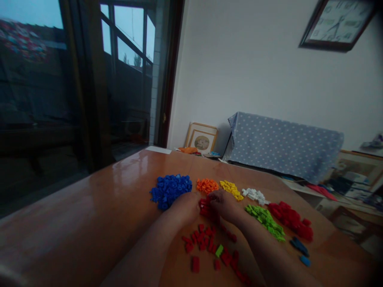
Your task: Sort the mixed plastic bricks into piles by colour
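Both hands meet over the table around a cluster of red toy building bricks (206,208). My left hand (190,202) is closed against the cluster's left side, with most of its fingers hidden behind the hand. On the other side, my right hand (223,202) has its fingers curled onto the red bricks. Nearer to me, between my forearms, lie scattered loose red bricks (195,264) and one green brick (219,250). How the held bricks are joined is too dim to make out.
Beyond the hands are piles of blue bricks (170,189), orange bricks (207,185), yellow bricks (231,189) and white bricks (254,195). Rightward lie green bricks (265,221), more red bricks (290,219) and a dark blue piece (299,246). The glossy table (98,215) extends left.
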Demonstrator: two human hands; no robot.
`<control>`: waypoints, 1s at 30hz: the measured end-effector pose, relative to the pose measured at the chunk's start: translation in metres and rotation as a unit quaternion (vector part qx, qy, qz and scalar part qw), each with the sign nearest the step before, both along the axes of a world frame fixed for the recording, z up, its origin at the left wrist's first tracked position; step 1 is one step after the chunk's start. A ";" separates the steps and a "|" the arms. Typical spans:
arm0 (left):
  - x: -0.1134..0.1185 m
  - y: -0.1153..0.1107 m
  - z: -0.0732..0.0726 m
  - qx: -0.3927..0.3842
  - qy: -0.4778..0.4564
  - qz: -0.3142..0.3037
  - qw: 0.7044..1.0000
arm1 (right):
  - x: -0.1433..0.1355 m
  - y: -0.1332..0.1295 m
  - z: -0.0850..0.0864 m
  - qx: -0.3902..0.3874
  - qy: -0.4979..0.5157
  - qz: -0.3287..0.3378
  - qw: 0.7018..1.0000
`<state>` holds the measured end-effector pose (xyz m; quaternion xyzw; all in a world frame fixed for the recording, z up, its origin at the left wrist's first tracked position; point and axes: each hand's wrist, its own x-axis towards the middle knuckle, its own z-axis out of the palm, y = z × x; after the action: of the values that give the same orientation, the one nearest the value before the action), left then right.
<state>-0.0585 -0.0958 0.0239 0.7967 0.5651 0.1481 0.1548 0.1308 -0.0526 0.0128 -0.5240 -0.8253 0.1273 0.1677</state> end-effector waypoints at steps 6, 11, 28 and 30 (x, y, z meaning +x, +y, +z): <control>0.000 0.003 -0.006 0.008 -0.005 -0.005 1.000 | 0.004 0.000 -0.004 0.000 0.042 -0.002 0.999; 0.000 0.000 -0.002 -0.001 -0.011 -0.006 1.000 | 0.030 -0.012 -0.007 -0.009 0.049 -0.048 0.998; 0.000 0.003 -0.007 0.006 0.012 -0.004 1.000 | 0.046 -0.038 -0.022 -0.061 0.012 -0.021 0.998; 0.000 0.003 -0.006 0.004 0.015 -0.003 1.000 | 0.040 -0.032 -0.017 -0.028 0.036 -0.026 0.999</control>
<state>-0.0586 -0.0931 0.0175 0.8011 0.5643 0.1378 0.1440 0.1706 -0.0844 -0.0040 -0.5447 -0.8011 0.1647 0.1857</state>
